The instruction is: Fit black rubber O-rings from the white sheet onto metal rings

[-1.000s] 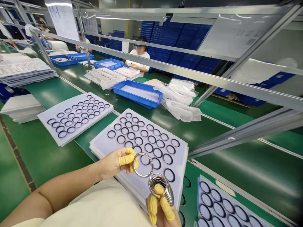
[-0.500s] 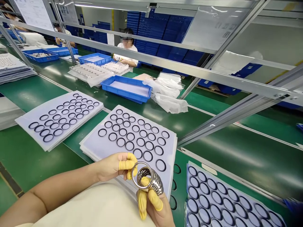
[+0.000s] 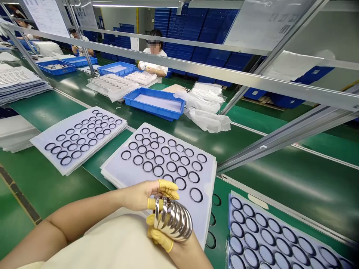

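Observation:
A stack of shiny metal rings (image 3: 172, 220) sits at the bottom centre, strung over the fingers of my right hand (image 3: 168, 239), which wears yellow finger cots. My left hand (image 3: 148, 194), also in yellow cots, reaches in from the left and pinches the near end of the ring stack. Just beyond both hands lies a white sheet (image 3: 161, 162) on a pile, with rows of dark rings laid on it.
A second white sheet with dark rings (image 3: 80, 138) lies to the left, a third (image 3: 269, 243) at the bottom right. On the green belt (image 3: 280, 186) beyond are a blue tray (image 3: 155, 102), plastic bags (image 3: 207, 112) and a slanted metal rail (image 3: 280, 138). A seated person (image 3: 154, 56) works opposite.
The single ring held in my left hand has been brought onto the stack on my right fingers. The stack now lies sideways and my left fingers close on its end.

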Demonstrator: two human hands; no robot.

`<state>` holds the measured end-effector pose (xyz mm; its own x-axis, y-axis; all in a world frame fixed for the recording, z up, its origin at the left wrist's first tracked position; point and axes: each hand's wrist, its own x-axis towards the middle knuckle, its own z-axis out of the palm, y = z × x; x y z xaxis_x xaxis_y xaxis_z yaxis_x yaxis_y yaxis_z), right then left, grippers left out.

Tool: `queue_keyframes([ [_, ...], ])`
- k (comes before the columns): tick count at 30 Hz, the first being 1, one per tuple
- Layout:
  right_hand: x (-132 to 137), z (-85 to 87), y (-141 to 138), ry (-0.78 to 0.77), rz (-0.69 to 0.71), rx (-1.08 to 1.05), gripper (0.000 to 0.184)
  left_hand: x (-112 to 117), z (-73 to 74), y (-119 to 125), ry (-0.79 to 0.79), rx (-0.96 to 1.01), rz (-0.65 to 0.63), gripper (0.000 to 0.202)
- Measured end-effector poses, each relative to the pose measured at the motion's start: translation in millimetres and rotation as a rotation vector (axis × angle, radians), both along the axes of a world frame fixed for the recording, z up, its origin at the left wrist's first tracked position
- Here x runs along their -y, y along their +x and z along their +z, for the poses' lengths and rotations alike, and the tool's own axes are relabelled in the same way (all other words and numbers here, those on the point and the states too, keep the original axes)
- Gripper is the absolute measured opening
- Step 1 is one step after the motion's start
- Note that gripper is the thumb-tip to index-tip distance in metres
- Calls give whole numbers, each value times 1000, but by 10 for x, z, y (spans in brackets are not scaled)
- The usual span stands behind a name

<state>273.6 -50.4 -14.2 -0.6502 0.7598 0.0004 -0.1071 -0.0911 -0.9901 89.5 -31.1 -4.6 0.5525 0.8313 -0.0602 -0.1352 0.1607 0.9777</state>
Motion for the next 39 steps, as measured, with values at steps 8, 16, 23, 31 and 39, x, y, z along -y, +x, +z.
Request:
queue_keyframes([
  [8, -10, 127, 8, 422, 50, 127, 28, -73, 112, 55, 56, -28, -61, 39],
  [16, 43, 101, 44, 489, 64, 138, 17, -70, 68, -17, 130, 2, -43, 45],
  [23, 107, 32, 91, 621, -125, 198, 24, 29, 41, -344, 56, -98, 272, 29],
  [31, 6, 68, -4, 756, -120, 337, 18, 181, 155, -244, -226, 9, -335, 51],
  [39, -29, 196, 6, 630, -16, 387, 12, 156, 109, -129, -112, -109, -377, 45],
])
